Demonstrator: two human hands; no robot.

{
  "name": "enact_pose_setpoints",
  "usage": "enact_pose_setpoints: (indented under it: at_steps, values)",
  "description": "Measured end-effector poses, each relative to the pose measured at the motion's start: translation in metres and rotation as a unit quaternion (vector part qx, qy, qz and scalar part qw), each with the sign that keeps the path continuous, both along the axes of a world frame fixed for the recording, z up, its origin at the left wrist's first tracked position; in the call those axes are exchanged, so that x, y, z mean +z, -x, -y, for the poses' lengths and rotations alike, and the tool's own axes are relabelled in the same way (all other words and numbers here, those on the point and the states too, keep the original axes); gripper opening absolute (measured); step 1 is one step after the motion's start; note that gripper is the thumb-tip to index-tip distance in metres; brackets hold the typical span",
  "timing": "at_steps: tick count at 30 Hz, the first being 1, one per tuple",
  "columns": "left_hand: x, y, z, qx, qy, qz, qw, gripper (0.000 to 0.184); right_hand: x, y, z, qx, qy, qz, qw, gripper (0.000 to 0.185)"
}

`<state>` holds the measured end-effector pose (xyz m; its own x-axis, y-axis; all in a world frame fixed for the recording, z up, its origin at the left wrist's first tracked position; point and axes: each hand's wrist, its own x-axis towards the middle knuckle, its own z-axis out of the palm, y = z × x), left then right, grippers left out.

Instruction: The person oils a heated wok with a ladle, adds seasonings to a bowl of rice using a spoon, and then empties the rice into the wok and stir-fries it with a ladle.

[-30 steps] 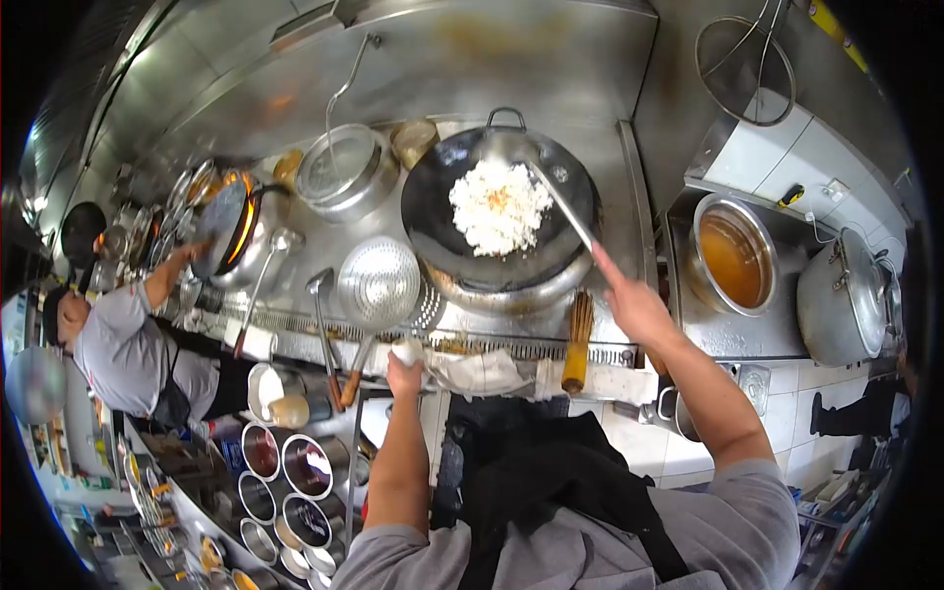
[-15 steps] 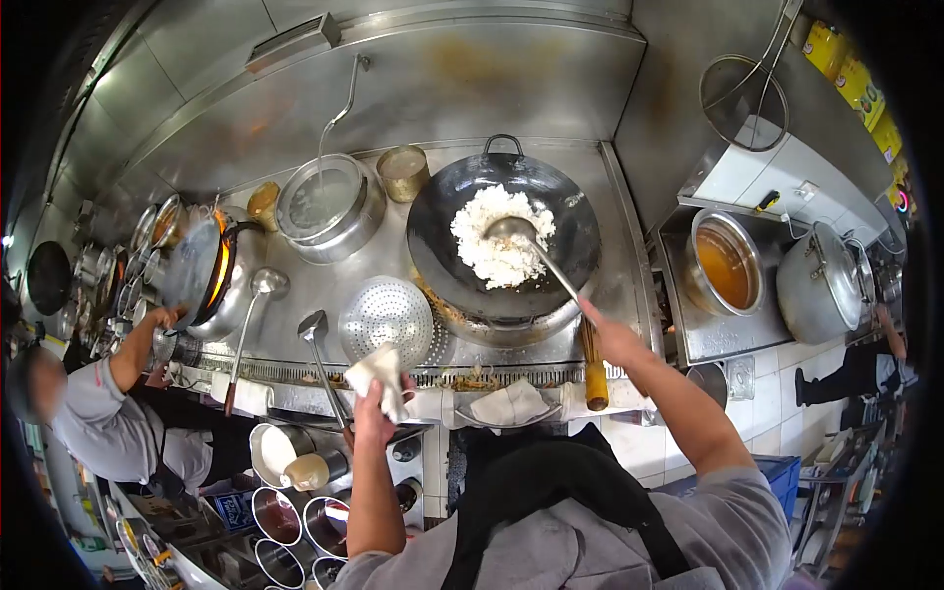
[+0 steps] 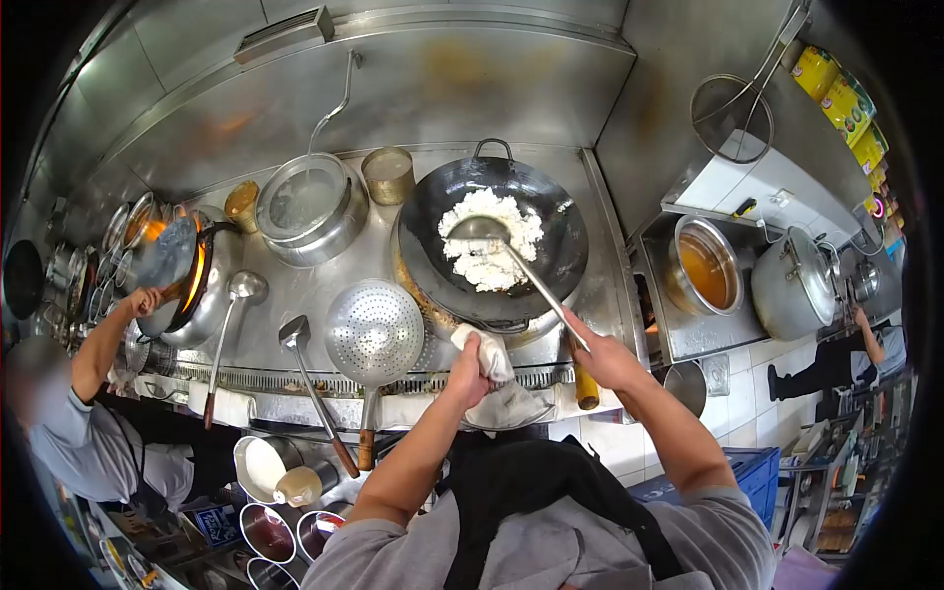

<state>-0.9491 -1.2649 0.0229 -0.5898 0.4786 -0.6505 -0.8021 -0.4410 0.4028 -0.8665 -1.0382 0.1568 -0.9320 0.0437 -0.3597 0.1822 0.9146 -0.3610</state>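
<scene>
A large black wok (image 3: pixel 423 246) sits on the burner with a mound of white rice (image 3: pixel 503 267) in it. My right hand (image 3: pixel 608 360) grips the long handle of a ladle (image 3: pixel 480 229), whose bowl rests on the rice. In my left hand (image 3: pixel 470 374) is a folded white cloth (image 3: pixel 490 356), bunched close to the wok's near handle (image 3: pixel 506 325). Whether the cloth touches that handle I cannot tell. Just left of it lies a perforated skimmer (image 3: pixel 374 329). A wooden-handled tool (image 3: pixel 586 385) stands out between the wok and my right hand.
A spatula (image 3: pixel 313 383) and another ladle (image 3: pixel 236 305) lie left on the stove. Behind them are a lidded pot (image 3: pixel 313 211) and a tin (image 3: pixel 388 175). At left a person (image 3: pixel 88 423) handles a flaming wok (image 3: pixel 182 275). A pot of orange-brown liquid (image 3: pixel 705 265) stands right.
My left hand has brought the cloth rightward and up to the wok's near edge. The ladle's bowl has shifted left across the rice, and my view has moved slightly.
</scene>
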Motion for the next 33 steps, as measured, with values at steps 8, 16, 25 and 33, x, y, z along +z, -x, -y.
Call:
enact_pose_setpoints:
  at_steps: [8, 16, 25, 33]
  values:
    - [-0.015, 0.017, -0.045, 0.027, 0.016, -0.036, 0.999, 0.045, -0.046, -0.023, -0.028, -0.057, -0.031, 0.105, 0.992, 0.074]
    - [-0.041, 0.031, -0.045, -0.008, 0.036, -0.069, 0.997, 0.031, -0.007, 0.086, -0.056, -0.093, 0.084, -0.073, 0.989, 0.075]
    - [-0.044, 0.050, -0.054, 0.021, 0.083, -0.044, 0.995, 0.013, -0.060, 0.024, -0.016, -0.006, 0.060, 0.080, 0.995, 0.085]
    - [-0.040, -0.012, -0.021, 0.047, 0.093, -0.120, 0.987, 0.022, -0.026, -0.014, -0.063, 0.024, -0.155, 0.023, 0.987, 0.080]
